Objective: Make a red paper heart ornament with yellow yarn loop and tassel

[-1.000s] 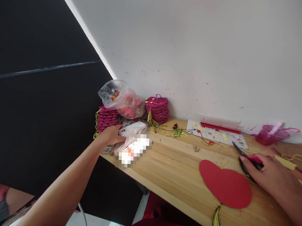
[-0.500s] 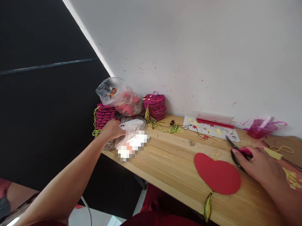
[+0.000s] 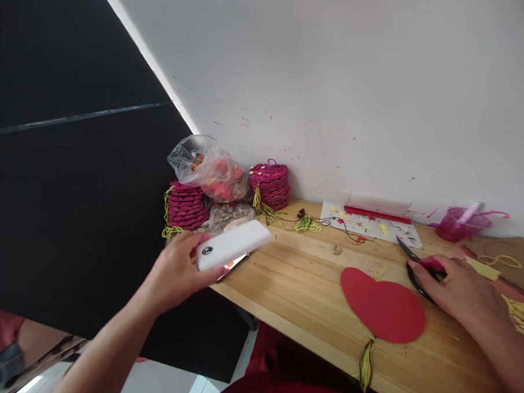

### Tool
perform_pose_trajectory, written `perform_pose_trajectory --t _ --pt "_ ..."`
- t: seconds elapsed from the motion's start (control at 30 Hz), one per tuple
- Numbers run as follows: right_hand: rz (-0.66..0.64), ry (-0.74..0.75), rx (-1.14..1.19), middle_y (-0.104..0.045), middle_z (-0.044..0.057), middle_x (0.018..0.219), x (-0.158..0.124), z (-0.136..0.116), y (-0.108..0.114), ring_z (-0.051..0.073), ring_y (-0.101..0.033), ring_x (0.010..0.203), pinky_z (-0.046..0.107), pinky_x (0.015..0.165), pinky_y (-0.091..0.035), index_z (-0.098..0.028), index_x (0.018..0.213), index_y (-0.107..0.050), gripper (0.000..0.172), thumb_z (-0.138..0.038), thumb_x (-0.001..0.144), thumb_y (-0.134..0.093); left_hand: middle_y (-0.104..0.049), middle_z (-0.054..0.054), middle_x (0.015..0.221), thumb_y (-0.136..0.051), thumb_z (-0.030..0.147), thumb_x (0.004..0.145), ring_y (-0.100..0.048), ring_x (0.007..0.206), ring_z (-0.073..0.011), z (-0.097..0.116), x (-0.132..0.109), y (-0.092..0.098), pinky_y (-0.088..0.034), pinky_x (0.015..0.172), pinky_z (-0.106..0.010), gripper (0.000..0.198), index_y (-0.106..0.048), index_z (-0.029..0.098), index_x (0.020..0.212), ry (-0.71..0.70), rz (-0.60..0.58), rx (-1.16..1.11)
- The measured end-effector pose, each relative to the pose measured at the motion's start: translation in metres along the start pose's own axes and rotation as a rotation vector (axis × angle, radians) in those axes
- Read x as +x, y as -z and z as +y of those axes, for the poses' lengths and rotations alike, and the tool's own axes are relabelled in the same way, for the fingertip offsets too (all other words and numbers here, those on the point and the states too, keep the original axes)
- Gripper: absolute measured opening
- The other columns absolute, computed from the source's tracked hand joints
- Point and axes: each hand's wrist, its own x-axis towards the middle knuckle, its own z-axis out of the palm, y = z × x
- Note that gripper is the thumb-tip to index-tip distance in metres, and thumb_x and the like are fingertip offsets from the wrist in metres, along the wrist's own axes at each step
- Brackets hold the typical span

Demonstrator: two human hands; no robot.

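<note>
My left hand [image 3: 181, 268] is closed round one end of a white box-shaped device [image 3: 234, 243] with a small dark display, held tilted over the table's left end. Partly under it lies a phone [image 3: 238, 264] with a lit screen. My right hand [image 3: 451, 283] grips black scissors [image 3: 419, 278], their blades pointing to the back left. A red paper heart [image 3: 383, 306] with a yellow loop and a green-yellow tassel [image 3: 366, 363] lies between the hands, nearer the right one.
Magenta woven baskets [image 3: 270, 186], a plastic bag [image 3: 219, 171] and loose yarn [image 3: 306, 223] stand at the back left. A white sheet with small stars [image 3: 365, 223] and a pink cup [image 3: 458, 224] are by the wall. At lower left, part of a person [image 3: 4, 341] shows.
My left hand has lifted the white device and brought it nearer and slightly right, tilting it. My right hand still holds the scissors. The view has shifted slightly.
</note>
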Motion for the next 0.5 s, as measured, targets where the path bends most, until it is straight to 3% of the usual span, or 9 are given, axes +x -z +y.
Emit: perform_pose_trajectory --t 0.1,0.17,0.5 --pt "-0.018 -0.01 -0.012 -0.067 0.013 0.096 -0.001 -0.002 0.001 0.033 -0.064 0.086 0.04 0.066 -0.045 -0.025 0.089 -0.068 0.049 -0.066 0.082 -0.041 -0.067 -0.007 0.11 -0.08 0.065 0.06 -0.066 0.092 -0.0268 0.012 -0.023 -0.021 -0.056 0.078 -0.036 0.066 -0.069 0.031 0.115 -0.028 -0.089 -0.131" --pt "-0.025 -0.017 -0.014 -0.066 0.012 0.094 -0.002 -0.002 0.002 0.032 -0.064 0.085 0.039 0.065 -0.045 -0.025 0.088 -0.067 0.049 -0.066 0.082 -0.04 -0.067 -0.007 0.109 -0.079 0.063 0.061 -0.066 0.093 -0.0269 0.015 -0.025 -0.031 -0.056 0.08 -0.036 0.062 -0.07 0.031 0.114 -0.03 -0.117 -0.159" --pt "-0.02 -0.031 -0.025 -0.067 0.014 0.1 -0.007 -0.007 0.006 0.033 -0.065 0.088 0.039 0.067 -0.045 -0.024 0.092 -0.067 0.048 -0.063 0.086 -0.04 -0.071 -0.006 0.096 -0.071 0.069 0.068 -0.069 0.088 -0.0278 -0.016 0.024 -0.047 -0.051 0.075 -0.034 0.066 -0.072 0.02 0.113 0.103 -0.102 0.001"
